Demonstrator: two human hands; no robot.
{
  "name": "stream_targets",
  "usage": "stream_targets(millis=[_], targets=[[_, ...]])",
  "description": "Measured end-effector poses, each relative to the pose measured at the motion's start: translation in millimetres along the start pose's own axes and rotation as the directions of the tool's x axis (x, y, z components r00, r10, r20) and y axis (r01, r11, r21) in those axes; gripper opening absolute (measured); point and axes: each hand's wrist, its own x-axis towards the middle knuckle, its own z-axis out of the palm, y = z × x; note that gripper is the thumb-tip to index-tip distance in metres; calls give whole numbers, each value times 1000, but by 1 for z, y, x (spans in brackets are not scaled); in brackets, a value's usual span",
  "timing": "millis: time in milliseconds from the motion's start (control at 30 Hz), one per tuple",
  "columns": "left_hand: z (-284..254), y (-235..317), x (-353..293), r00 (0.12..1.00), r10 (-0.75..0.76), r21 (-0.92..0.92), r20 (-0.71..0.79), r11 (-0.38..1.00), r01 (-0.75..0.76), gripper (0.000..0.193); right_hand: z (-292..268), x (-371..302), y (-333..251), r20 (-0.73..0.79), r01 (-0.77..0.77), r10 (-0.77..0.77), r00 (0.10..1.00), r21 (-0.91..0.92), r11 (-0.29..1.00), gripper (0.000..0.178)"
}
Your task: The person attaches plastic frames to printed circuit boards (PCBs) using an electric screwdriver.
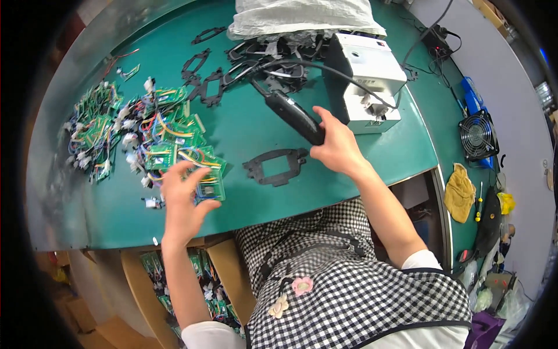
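Observation:
My right hand [340,145] grips the rear end of a black electric screwdriver [293,116], its cable running off to the white feeder machine. The screwdriver points up and left, above the table. At the front of a heap of green circuit boards [174,131] with coloured wires and white plugs, my left hand [181,200] has thumb and fingers apart. A circuit board [213,189] lies right beside those fingers; whether they touch it I cannot tell. Between my hands a flat black plastic frame [276,167] rests on the green table [256,206].
The white feeder machine [372,75] stands at the back right. Behind are black frames [212,87] and a white sack [305,17]. A second board pile [93,134] lies left. A cardboard box [232,276] of boards sits below the edge. At right are a fan [478,135] and a yellow cloth [460,193].

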Motion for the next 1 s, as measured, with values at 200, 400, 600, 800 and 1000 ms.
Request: stream_targets(millis=[200, 400, 600, 800, 1000], targets=[[-18, -13, 26, 915, -85, -742, -395, 617, -263, 67, -94, -7, 2, -509, 566, -248, 825, 739, 366, 80], [-18, 30, 63, 895, -109, -713, -432, 649, -266, 67, -130, 12, 12, -731, 721, -112, 673, 614, 322, 78], [32, 82, 57, 982, 190, 10, -1, 982, -190, 58, -116, 28, 34, -731, 694, -121, 672, 565, 446, 77], [80, 92, 39, 977, 165, 39, 132, 984, -172, 59, -120, 27, 51, -452, 598, -393, 800, 650, 470, 83], [97, 112, 53, 986, 122, -81, 114, 990, -113, 57, -125, 45, 30, -256, 358, -253, 933, 745, 563, 80]])
